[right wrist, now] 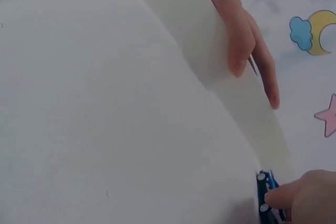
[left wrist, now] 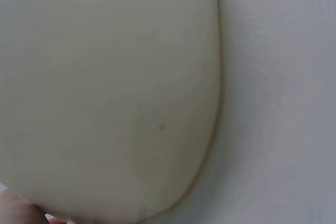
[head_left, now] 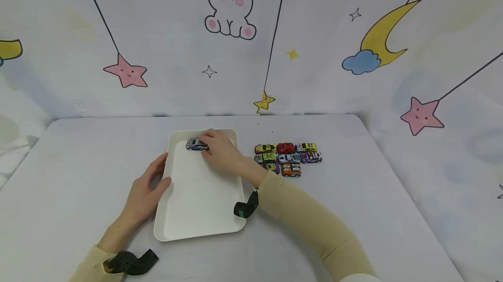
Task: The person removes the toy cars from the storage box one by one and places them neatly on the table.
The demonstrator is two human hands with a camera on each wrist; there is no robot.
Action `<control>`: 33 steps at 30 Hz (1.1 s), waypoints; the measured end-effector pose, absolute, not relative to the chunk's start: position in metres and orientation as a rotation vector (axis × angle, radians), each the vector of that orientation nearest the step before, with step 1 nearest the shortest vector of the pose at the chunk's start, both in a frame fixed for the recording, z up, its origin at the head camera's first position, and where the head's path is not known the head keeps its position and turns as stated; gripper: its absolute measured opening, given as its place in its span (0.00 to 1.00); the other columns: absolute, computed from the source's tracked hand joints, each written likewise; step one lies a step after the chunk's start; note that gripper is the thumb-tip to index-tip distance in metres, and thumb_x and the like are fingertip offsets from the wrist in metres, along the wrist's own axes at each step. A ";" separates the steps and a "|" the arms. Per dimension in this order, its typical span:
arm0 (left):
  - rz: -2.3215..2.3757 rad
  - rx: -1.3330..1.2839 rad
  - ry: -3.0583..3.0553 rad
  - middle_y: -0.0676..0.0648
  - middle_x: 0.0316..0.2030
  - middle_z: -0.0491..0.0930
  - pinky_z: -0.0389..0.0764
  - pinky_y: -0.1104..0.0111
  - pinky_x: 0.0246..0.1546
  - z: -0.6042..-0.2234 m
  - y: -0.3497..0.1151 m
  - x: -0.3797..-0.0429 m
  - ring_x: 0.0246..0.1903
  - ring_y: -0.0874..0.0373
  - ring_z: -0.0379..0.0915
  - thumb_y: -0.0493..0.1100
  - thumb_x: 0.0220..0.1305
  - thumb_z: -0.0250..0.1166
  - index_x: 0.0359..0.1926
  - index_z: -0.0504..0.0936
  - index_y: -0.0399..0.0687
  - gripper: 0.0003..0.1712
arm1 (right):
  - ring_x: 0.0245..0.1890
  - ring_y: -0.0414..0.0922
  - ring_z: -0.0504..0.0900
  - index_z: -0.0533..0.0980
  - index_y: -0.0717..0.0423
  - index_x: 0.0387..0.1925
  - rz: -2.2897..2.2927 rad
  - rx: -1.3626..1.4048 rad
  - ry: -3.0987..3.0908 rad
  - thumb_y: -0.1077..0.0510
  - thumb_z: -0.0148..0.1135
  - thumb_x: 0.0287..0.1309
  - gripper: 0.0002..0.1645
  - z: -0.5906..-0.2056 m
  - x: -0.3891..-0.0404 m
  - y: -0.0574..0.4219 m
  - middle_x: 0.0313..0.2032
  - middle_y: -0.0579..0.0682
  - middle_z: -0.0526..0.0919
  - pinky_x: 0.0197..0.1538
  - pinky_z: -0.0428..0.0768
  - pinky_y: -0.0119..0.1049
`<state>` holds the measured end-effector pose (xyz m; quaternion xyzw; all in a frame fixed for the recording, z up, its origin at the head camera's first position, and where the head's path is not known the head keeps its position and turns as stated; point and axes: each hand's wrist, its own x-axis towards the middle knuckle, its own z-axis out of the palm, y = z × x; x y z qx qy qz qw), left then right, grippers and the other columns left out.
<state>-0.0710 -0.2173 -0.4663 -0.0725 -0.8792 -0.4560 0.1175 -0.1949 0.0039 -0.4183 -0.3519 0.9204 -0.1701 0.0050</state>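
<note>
A white rectangular tray point(head_left: 200, 203) lies on the table, its long sides running away from me. My left hand point(head_left: 143, 194) holds its left rim, thumb over the inner side and fingers along the outside; the right wrist view also shows this left hand point(right wrist: 239, 30). Near the tray's far left corner is a small blue-and-silver toy car point(head_left: 193, 144). My right hand point(head_left: 222, 151) reaches across the tray and pinches that car at its right end. In the right wrist view, fingers point(right wrist: 286, 195) cover part of the toy car point(right wrist: 264, 203).
Right of the tray, several toy cars point(head_left: 289, 158) stand close together in three rows on the white table point(head_left: 334, 212). My right forearm point(head_left: 310, 221) passes in front of them. A patterned cloth backdrop point(head_left: 173, 55) rises behind the table's far edge.
</note>
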 end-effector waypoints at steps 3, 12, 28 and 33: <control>-1.332 -0.209 -2.573 0.36 0.66 0.73 0.56 0.90 0.55 -0.466 -0.217 -0.071 0.60 0.82 0.61 0.38 0.70 0.59 0.76 0.62 0.58 0.36 | 0.62 0.48 0.74 0.76 0.55 0.63 -0.547 -1.093 2.882 0.55 0.61 0.68 0.24 -0.419 -0.194 0.005 0.61 0.52 0.75 0.64 0.72 0.38; -1.319 -0.197 -2.585 0.37 0.66 0.72 0.56 0.90 0.55 -0.464 -0.216 -0.070 0.61 0.79 0.62 0.39 0.71 0.59 0.76 0.62 0.56 0.35 | 0.58 0.46 0.76 0.76 0.56 0.60 -0.584 -1.048 2.876 0.57 0.62 0.66 0.22 -0.422 -0.192 0.007 0.59 0.52 0.76 0.62 0.73 0.36; -1.319 -0.186 -2.598 0.37 0.66 0.72 0.55 0.90 0.55 -0.462 -0.215 -0.069 0.62 0.72 0.66 0.39 0.71 0.59 0.76 0.62 0.56 0.35 | 0.58 0.44 0.78 0.79 0.53 0.57 -0.801 -1.031 2.897 0.57 0.64 0.66 0.19 -0.423 -0.188 0.011 0.56 0.49 0.82 0.62 0.74 0.36; -1.311 -0.185 -2.610 0.37 0.66 0.72 0.56 0.90 0.54 -0.461 -0.215 -0.069 0.64 0.66 0.67 0.40 0.71 0.59 0.76 0.61 0.58 0.35 | 0.57 0.44 0.79 0.81 0.53 0.53 -0.977 -1.062 2.919 0.57 0.66 0.64 0.16 -0.420 -0.185 0.014 0.53 0.48 0.84 0.62 0.74 0.35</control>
